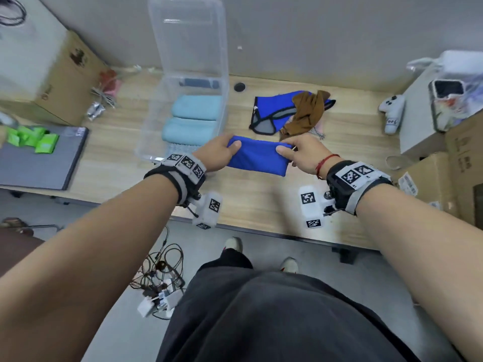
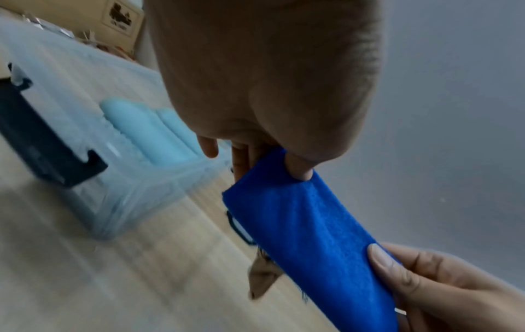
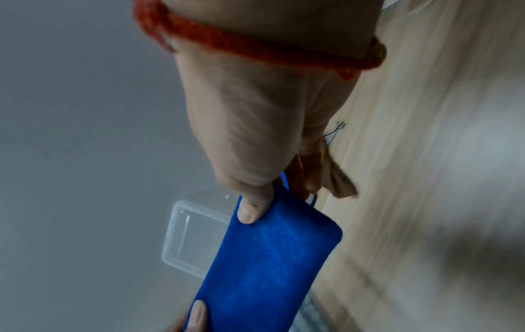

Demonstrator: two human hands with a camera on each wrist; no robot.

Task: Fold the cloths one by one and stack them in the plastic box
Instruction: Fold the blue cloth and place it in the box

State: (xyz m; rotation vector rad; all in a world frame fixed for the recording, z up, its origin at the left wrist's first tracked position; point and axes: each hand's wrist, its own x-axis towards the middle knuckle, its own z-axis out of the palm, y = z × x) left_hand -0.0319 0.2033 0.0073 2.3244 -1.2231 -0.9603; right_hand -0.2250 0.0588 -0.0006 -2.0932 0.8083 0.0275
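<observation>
Both hands hold one folded blue cloth [image 1: 257, 158] above the desk [image 1: 261, 199], between its near edge and mid-depth. Left hand [image 1: 218, 152] grips the cloth's left end: thumb on top, fingers curled underneath (left wrist view confirms the thumb pressed into the fabric, fingers behind). Right hand [image 1: 302, 152] grips the right end the same way, thumb on top, fingers under. The cloth hangs as a flat, layered rectangle stretched between the two grips; whether its lower edge touches the desk cannot be told.

Plastic box [image 1: 146, 142] sits on the desk just left of the left hand, running toward the far edge, with its clear lid [image 1: 187, 35] standing open against the wall. Inside it: two light-blue folded cloths [image 1: 194, 118] side by side, and a patterned pale cloth at the near end (partly hidden by the wall of the box).

Unfolded pile toward the desk's far edge, right of the box: a blue cloth with grey trim [image 1: 271, 111], a brown cloth [image 1: 305, 113] crumpled over it, and a pale patterned piece beneath (only a corner shows).

Other items: cardboard box [image 1: 65, 82] at the far left corner, green packets [image 1: 34, 141] on a grey mat [image 1: 44, 165] at the left edge, a white controller [image 1: 392, 111] toward the right edge.
</observation>
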